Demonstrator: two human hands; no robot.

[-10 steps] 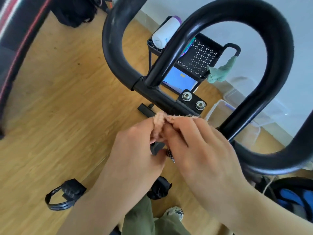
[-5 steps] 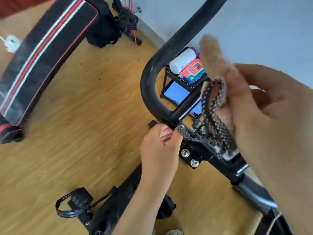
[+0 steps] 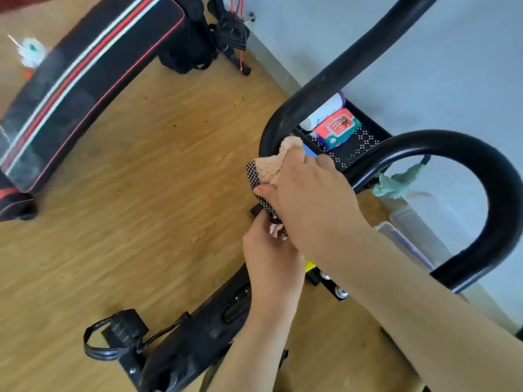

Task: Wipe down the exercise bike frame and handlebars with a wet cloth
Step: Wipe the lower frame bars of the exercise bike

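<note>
The exercise bike's black handlebars (image 3: 481,176) loop across the right of the view, and its black frame (image 3: 198,335) runs down to a strapped pedal (image 3: 119,332) at the lower left. A peach cloth (image 3: 271,168) with a black dotted backing is pressed against the lower bend of the left handlebar tube (image 3: 268,134). My right hand (image 3: 314,193) is shut on the cloth from above. My left hand (image 3: 271,258) sits just below it, fingers closed around the cloth's lower end by the handlebar joint.
A black padded bench (image 3: 79,89) with red and white stripes lies at the upper left on the wooden floor. A black perforated cart (image 3: 356,142) behind the handlebars holds a white bottle and a wipes pack. A green rag (image 3: 396,182) hangs from it. Clear plastic bins (image 3: 407,230) stand by the wall.
My right hand has dropped from near the camera and pressed the cloth onto the left handlebar bend. My left hand stays at the joint. The view has shifted slightly.
</note>
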